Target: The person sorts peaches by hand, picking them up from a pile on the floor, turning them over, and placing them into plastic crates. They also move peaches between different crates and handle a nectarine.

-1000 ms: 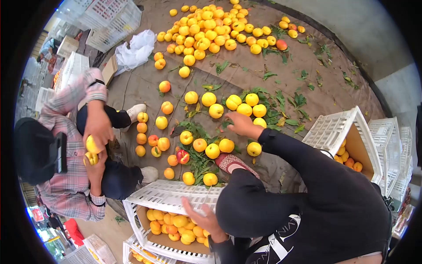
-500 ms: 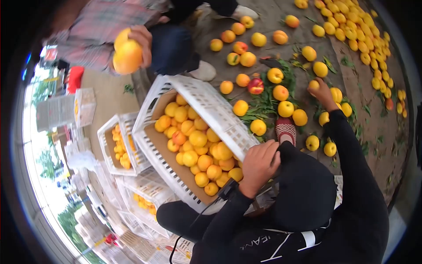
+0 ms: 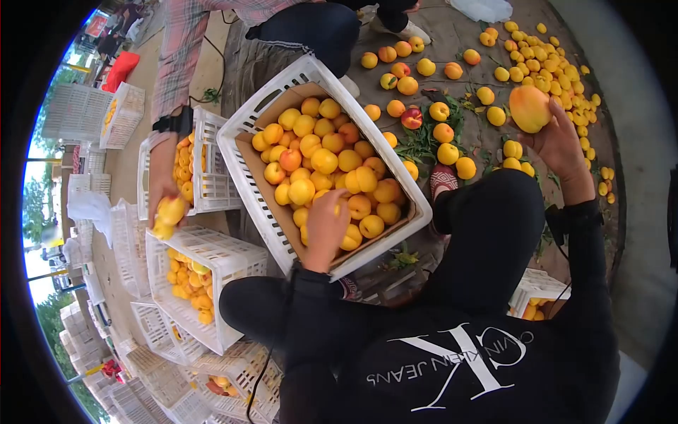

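A white slatted crate, lined with cardboard and full of yellow-orange peaches, stands before my knees. My left hand is inside its near part, fingers closed round a peach that they partly cover. Off to the right, my right hand is raised above the ground cloth and grips a large orange-yellow peach. Its fingers are partly hidden by that fruit.
Loose peaches and green leaves lie on the dark cloth, with a big heap at upper right. A co-worker's hand holds yellow fruit above another crate at left. More crates stand behind and at lower right.
My left hand has moved from the crate's edge onto the fruit inside. My right hand has risen from the ground with a peach. The co-worker's hand has moved down to the left crates.
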Motion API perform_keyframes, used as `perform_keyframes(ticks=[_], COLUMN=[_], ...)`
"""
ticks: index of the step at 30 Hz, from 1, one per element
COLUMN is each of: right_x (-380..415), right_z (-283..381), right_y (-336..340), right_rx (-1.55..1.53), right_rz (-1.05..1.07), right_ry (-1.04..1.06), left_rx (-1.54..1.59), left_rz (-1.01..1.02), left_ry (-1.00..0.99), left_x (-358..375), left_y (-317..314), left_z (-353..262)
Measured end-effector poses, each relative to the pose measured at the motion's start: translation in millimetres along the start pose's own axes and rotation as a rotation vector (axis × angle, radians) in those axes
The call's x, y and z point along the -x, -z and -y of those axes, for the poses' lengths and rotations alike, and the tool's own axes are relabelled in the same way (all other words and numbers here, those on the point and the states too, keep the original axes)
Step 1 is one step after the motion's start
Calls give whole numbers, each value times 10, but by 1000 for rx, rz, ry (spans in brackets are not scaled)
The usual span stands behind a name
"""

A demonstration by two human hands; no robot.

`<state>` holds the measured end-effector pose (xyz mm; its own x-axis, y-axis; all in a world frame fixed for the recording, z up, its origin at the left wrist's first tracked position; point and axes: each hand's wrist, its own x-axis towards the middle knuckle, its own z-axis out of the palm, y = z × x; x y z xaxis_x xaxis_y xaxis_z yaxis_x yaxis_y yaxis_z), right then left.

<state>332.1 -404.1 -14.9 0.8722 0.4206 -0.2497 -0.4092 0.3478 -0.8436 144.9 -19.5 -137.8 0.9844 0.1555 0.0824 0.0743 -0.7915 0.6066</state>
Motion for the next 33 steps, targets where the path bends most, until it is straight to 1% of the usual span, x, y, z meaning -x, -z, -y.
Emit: perform_keyframes(ticks=[2,4,5,6,7,9,12,13,15,18,21,22,25,26,28,29,31,32,33], right_x=[170,321,377,431,450,376,189,73,-233,-609,-827,-833,-954,-966,-1060,-1085,-1131,-1135,-1146], right_z=[157,193,131,49,-44,-319,-901,-1130,-1670,-2368,-2847,-2945,-2922,-2860,-2959,-2971,-3009,-3024,-3028], right_y=[-418,-833,-1059,-1322,-1566,-1883,-2301,-2367,-2393,-2342,-2238,-2204,-2078,-2097,-2026,-2044,-2093,-2125,-2149], right_rx=[140,302,335,322,306,348,435,477,607,828,1104,1158,1301,1349,1381,1394,1536,1605,1616], right_rz=[77,153,140,210,278,370,328,332,248,112,7,-41,41,63,209,285,379,433,442], right_ry=[29,46,63,39,12,-118,-277,-321,-355,-147,151,209,208,212,324,385,352,335,344], left_rx=[-35,-74,-93,-112,-115,-124,-159,-232,-378,-373,-321,-385,-625,-581,-500,-481,-445,-423,-440], left_rz=[69,143,185,227,223,226,279,286,293,240,323,247,454,420,349,349,347,302,289], left_ry=[-41,-87,-111,-136,-114,-71,58,8,-82,-289,-309,-385,-253,-236,-203,-195,-169,-180,-164], left_x=[112,196,230,268,329,446,448,450,409,275,176,184,77,94,184,225,334,394,425], left_y=[89,32,-19,-61,-107,-186,-68,-44,-11,-12,-76,-135,-105,-76,-16,1,45,76,85], left_z=[407,650,733,786,809,806,718,727,785,987,1121,1154,946,938,938,962,1040,1052,1050])
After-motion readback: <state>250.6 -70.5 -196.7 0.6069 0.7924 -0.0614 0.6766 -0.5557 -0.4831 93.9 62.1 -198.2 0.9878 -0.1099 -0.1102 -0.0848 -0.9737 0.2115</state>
